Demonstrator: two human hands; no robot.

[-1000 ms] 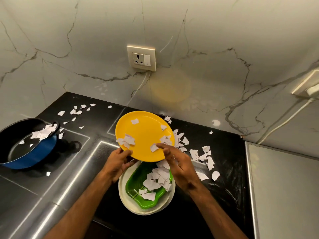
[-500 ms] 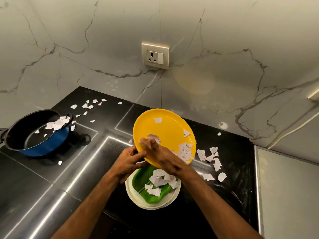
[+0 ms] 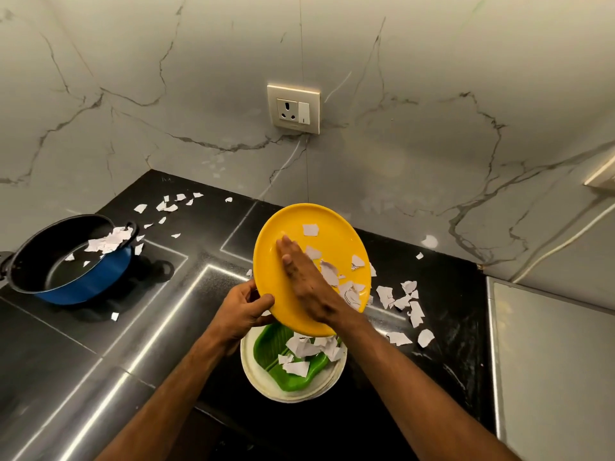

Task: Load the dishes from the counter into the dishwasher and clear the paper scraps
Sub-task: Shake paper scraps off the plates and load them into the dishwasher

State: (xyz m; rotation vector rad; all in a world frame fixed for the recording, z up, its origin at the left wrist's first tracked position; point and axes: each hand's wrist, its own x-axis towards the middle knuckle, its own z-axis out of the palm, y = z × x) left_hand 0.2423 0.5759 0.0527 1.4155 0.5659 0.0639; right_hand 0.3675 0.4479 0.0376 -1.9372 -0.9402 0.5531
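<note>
My left hand (image 3: 244, 309) grips the near-left rim of a yellow plate (image 3: 332, 241), which is tilted above the counter. My right hand (image 3: 304, 277) lies flat on the plate's face with straight fingers, among white paper scraps (image 3: 329, 272) that cling to it. Below the plate a green tray (image 3: 269, 344) sits on a white plate (image 3: 256, 377) and holds a heap of scraps. More scraps (image 3: 407, 304) lie on the black counter to the right.
A blue pan (image 3: 83, 281) with scraps inside stands at the left on the black counter (image 3: 199, 261). Loose scraps (image 3: 169, 206) lie behind it. A wall socket (image 3: 293, 109) is above. A steel surface (image 3: 552, 361) borders the right.
My right hand has slid up across the yellow plate's face, from its lower edge to the middle. The plate is tilted more steeply and scraps have shifted toward its lower right rim.
</note>
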